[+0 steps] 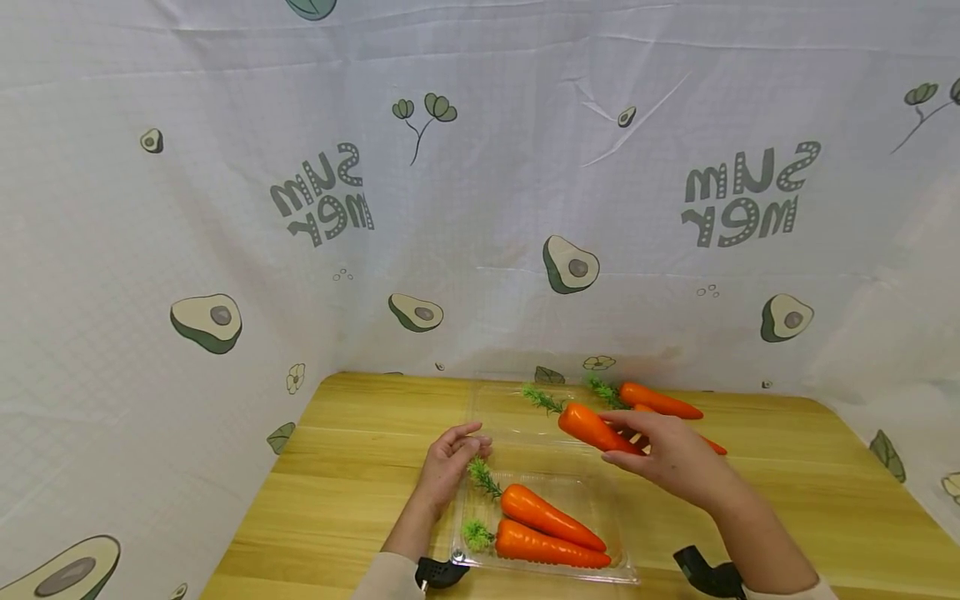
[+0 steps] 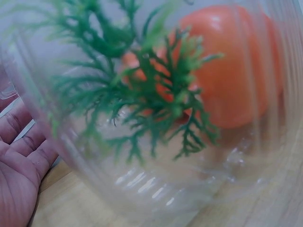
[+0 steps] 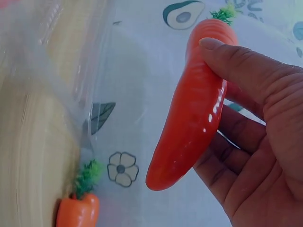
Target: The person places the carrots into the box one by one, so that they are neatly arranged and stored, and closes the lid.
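While the right grip (image 1: 671, 458) pinched a glossy, tapered carrot (image 1: 588, 427) above the table (image 1: 337, 467), the left grip (image 1: 447, 467) was relaxed and released beside a clear, ribbed box (image 1: 588, 496). Two feathery-topped carrots (image 1: 551, 515) lay inside.

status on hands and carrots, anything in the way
Right hand holding one carrot aloft. Left hand beside clear container. Two carrots inside. No obstruction visible.
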### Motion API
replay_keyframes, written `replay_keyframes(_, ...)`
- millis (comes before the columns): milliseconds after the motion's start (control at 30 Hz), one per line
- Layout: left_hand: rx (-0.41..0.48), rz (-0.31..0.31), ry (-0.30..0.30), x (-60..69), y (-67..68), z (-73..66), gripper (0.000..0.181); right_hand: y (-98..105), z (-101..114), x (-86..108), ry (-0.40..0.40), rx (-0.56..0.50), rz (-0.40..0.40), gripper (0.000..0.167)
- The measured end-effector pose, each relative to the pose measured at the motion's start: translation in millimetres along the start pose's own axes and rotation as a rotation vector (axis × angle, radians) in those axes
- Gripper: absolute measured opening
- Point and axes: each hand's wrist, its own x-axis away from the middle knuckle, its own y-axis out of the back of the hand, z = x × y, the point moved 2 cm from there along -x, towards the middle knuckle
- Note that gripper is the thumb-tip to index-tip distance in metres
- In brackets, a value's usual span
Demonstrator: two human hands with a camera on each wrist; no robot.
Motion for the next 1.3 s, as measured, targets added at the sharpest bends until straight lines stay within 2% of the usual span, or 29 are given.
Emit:
replay_keyframes(200, 0.0, 0.005, -0.01, -0.3, 0.7, 0.7, 0.051, -12, 13, -6.2, 0.062, -0.122, 0.076, 0.048)
replay_keyframes(300, -0.002, 0.001, -0.005, -1.0, 0.7, 0.9, 0.051, -23, 16, -8.7, 0.071, -0.153, 0.122, 0.049)
replay_keyframes(467, -0.009, 0.005, -0.016, -1.4, -0.1, 1.5, 0.049, -40, 18, -12.4, 0.106, -0.16, 0.154, 0.051)
replay_keyframes(700, -0.031, -0.015, 0.002, -0.7, -2.6, -0.6, 0.046, -56, 14, -14.0, 0.043, -0.196, 0.24, 0.049)
replay_keyframes(900, -0.037, -0.018, -0.011, -1.1, -3.0, -1.3, 0.044, -58, 10, -14.3, 0.06, -0.174, 0.27, 0.048)
replay_keyframes(1300, -0.004, 0.002, -0.025, -1.8, -0.6, 2.0, 0.046, -63, 4, -12.1, 0.014, -0.204, 0.377, 0.04)
